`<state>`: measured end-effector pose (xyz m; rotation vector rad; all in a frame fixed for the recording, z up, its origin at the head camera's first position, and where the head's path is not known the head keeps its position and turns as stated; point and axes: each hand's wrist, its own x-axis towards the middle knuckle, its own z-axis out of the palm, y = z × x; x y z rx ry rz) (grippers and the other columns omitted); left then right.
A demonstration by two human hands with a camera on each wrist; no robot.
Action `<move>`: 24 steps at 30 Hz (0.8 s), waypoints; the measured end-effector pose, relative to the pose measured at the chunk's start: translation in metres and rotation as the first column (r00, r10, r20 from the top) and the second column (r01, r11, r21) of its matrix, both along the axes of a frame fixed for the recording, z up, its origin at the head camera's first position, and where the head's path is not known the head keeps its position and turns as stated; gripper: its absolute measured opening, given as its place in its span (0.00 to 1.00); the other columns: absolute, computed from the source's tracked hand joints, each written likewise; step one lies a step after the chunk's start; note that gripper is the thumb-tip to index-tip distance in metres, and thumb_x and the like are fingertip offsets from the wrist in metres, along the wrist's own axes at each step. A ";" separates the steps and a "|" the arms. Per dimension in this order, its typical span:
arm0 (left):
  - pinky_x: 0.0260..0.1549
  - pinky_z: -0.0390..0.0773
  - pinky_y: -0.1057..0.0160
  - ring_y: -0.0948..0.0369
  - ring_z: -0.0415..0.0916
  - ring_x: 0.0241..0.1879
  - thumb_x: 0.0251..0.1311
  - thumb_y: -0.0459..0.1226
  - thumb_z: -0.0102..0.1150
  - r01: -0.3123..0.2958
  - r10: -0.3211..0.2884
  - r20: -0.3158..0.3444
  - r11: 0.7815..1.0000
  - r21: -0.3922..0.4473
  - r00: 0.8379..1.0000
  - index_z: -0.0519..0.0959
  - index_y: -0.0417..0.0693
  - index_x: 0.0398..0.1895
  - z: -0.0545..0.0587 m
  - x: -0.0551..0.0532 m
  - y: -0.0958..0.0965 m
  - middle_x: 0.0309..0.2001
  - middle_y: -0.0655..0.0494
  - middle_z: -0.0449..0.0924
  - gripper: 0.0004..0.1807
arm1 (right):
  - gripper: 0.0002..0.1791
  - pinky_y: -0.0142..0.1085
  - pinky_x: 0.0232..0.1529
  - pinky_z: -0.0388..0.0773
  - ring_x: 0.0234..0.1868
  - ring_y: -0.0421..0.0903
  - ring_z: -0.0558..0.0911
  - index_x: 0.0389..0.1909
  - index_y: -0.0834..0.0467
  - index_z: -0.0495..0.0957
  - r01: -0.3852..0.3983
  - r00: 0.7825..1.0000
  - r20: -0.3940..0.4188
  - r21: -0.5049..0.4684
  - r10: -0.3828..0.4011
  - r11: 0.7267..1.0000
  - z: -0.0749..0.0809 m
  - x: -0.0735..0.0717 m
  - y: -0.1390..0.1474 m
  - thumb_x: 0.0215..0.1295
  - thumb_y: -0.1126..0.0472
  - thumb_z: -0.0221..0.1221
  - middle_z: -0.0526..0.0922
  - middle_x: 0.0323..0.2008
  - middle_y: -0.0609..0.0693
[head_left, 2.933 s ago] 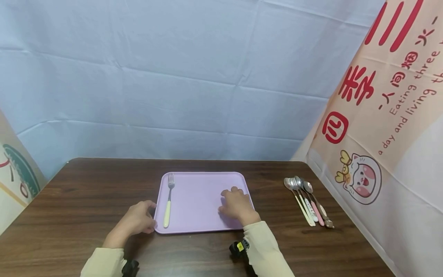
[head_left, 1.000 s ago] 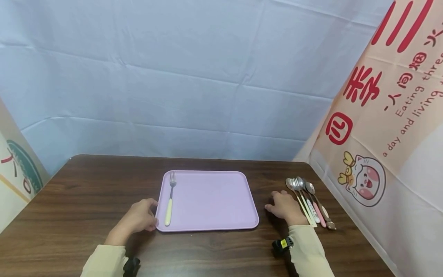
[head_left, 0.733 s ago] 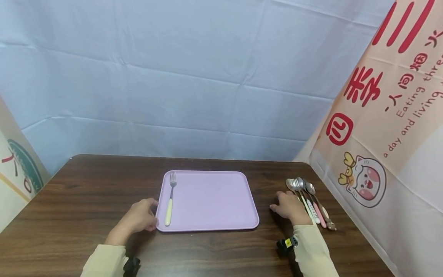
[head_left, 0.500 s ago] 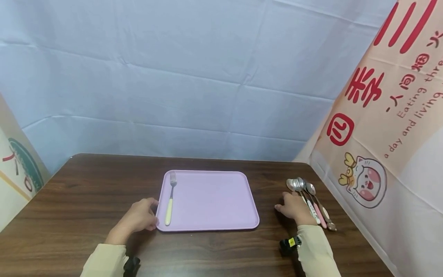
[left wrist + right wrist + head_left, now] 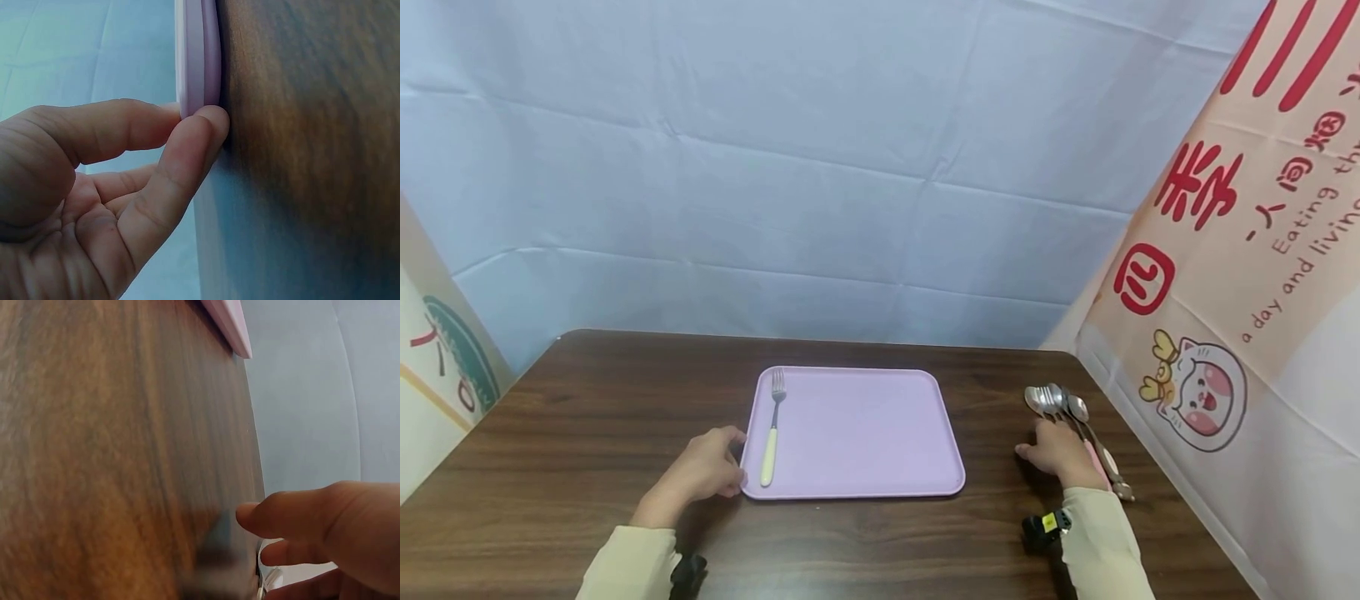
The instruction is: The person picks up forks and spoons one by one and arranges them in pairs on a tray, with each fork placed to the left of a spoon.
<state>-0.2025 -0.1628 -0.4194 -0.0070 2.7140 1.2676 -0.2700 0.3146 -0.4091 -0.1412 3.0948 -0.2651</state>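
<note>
The purple tray (image 5: 865, 433) lies on the table, and a fork (image 5: 769, 457) with a cream handle lies along its left side. At the tray's left edge is my left hand (image 5: 703, 468); in the left wrist view its thumb and a curled finger hold the tray rim (image 5: 195, 62). My right hand (image 5: 1062, 454) is over a bunch of forks and spoons (image 5: 1077, 407) right of the tray, hiding several handles. A pink handle (image 5: 1097, 468) shows beside it. In the right wrist view the fingers (image 5: 287, 515) are spread, with no utensil visibly held.
The brown wooden table (image 5: 625, 392) ends at a pale blue cloth (image 5: 812, 167) behind. A printed cloth (image 5: 1195, 400) hangs along the right side. Black wrist cameras sit under both sleeves.
My right hand has left the tray's right part and moved right over the cutlery, covering more handles. My left hand has stayed at the tray's left edge. The fork has stayed put.
</note>
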 end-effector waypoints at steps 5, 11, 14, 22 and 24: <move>0.17 0.80 0.62 0.59 0.75 0.17 0.41 0.20 0.59 -0.004 0.004 -0.004 1.000 0.010 1.000 0.68 0.24 0.50 0.000 0.000 0.001 0.19 0.49 0.74 0.27 | 0.21 0.57 0.41 0.72 0.43 0.67 0.75 0.38 0.73 0.75 0.013 1.000 0.009 0.000 -0.013 1.000 0.001 0.000 0.003 0.53 0.58 0.63 0.77 0.37 0.69; 0.17 0.80 0.62 0.59 0.75 0.17 0.42 0.20 0.60 0.001 -0.001 -0.002 1.000 0.001 1.000 0.68 0.24 0.50 0.000 0.000 0.000 0.19 0.49 0.73 0.27 | 0.16 0.54 0.31 0.75 0.34 0.60 0.77 0.37 0.72 0.74 0.091 0.994 0.056 -0.032 -0.089 0.995 0.006 0.001 0.006 0.55 0.62 0.59 0.77 0.35 0.68; 0.17 0.80 0.62 0.59 0.75 0.17 0.42 0.20 0.60 0.006 -0.006 -0.002 1.000 0.001 1.000 0.68 0.24 0.50 0.000 0.000 0.000 0.20 0.49 0.74 0.27 | 0.14 0.51 0.28 0.74 0.32 0.59 0.76 0.38 0.73 0.73 0.146 0.987 0.082 -0.054 -0.141 0.988 0.008 0.002 0.007 0.55 0.65 0.56 0.76 0.36 0.70; 0.17 0.80 0.62 0.59 0.75 0.17 0.42 0.20 0.60 0.009 -0.009 0.005 1.000 -0.007 1.000 0.68 0.24 0.50 0.003 0.000 -0.001 0.20 0.49 0.73 0.26 | 0.08 0.49 0.26 0.73 0.28 0.57 0.75 0.30 0.73 0.75 0.192 0.980 0.067 -0.071 -0.188 0.979 0.005 0.005 0.006 0.48 0.72 0.53 0.77 0.30 0.68; 0.17 0.80 0.62 0.59 0.75 0.17 0.42 0.20 0.60 0.010 -0.010 0.002 1.000 -0.003 1.000 0.68 0.24 0.50 0.003 0.000 -0.001 0.20 0.49 0.73 0.26 | 0.08 0.50 0.27 0.74 0.28 0.57 0.75 0.29 0.73 0.75 0.195 0.980 0.062 -0.068 -0.191 0.978 0.005 0.005 0.005 0.48 0.72 0.54 0.77 0.30 0.69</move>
